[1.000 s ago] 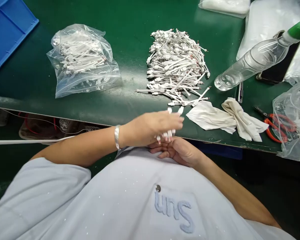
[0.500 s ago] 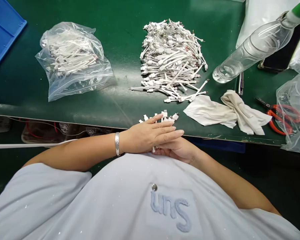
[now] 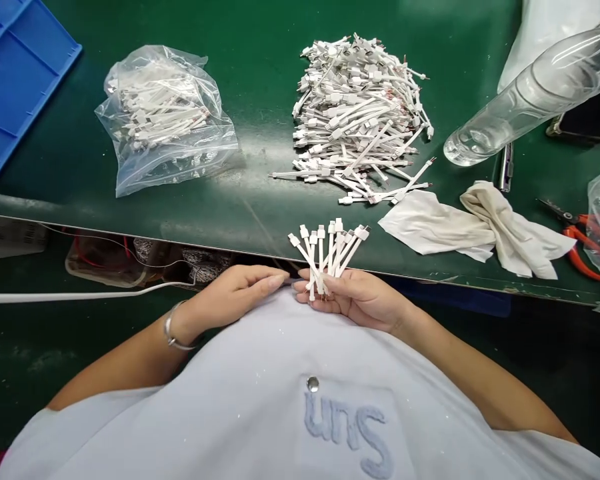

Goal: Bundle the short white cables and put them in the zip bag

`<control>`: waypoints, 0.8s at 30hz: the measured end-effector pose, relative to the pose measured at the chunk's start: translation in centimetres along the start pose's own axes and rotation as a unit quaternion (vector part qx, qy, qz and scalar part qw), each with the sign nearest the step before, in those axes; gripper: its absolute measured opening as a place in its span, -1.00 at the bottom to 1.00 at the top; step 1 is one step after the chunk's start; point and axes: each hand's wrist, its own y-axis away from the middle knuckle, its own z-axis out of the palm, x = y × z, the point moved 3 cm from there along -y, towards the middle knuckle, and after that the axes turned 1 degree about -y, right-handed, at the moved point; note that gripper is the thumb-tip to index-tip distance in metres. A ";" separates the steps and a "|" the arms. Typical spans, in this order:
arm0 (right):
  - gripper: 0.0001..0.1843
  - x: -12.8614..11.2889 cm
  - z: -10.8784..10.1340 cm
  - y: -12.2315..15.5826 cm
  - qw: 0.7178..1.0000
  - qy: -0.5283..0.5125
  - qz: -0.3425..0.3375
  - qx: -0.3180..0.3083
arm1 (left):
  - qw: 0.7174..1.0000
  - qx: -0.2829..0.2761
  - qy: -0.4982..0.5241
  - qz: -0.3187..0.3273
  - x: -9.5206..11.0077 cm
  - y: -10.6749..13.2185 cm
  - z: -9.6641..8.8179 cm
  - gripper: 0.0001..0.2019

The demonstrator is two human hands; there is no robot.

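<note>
My right hand is closed around the lower ends of a fanned bunch of short white cables. Their white plugs point up toward the table edge, and thin bare wire ends show below, by the fingers. To the left, my left hand is apart from the bunch, its thumb and fingers brought together near the right fingertips. Whether anything lies between them is hidden. Beyond both hands a large heap of the same cables lies on the green table.
A clear plastic bag of cables lies at the left, near a blue bin. A clear bottle, a pale cloth and orange-handled cutters occupy the right. Below the edge sits a box.
My left hand has lifted off the cable bunch and moved left, uncovering it. My right hand still holds the bunch. The whole view has shifted slightly.
</note>
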 end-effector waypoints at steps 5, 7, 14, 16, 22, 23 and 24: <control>-0.59 0.2 -0.2 0.4 0.998 0.020 -0.047 -0.019 | 0.983 -0.101 0.157 0.001 -0.2 -3.8 2.9 -0.49; -0.54 0.3 -0.4 0.8 0.997 0.026 -0.070 -0.010 | 0.975 -0.130 0.179 -0.021 0.1 -4.7 3.7 -0.47; -0.59 0.7 -1.1 1.7 0.992 0.070 -0.099 0.030 | 0.961 -0.133 0.230 -0.082 0.4 -5.6 5.5 -0.52; -0.61 0.8 -1.2 1.7 0.991 0.080 -0.105 0.035 | 0.958 -0.114 0.249 -0.085 0.3 -5.6 5.8 -0.55; -0.61 1.1 -1.5 1.5 0.991 0.068 -0.105 0.036 | 0.955 -0.083 0.273 -0.080 0.7 -5.3 5.8 -0.58; -0.61 1.1 -1.5 1.5 0.992 0.060 -0.104 0.032 | 0.953 -0.084 0.278 -0.084 0.7 -5.3 5.8 -0.58; -0.60 1.2 -1.6 1.5 0.993 0.052 -0.104 0.026 | 0.952 -0.086 0.282 -0.087 0.7 -5.2 5.9 -0.59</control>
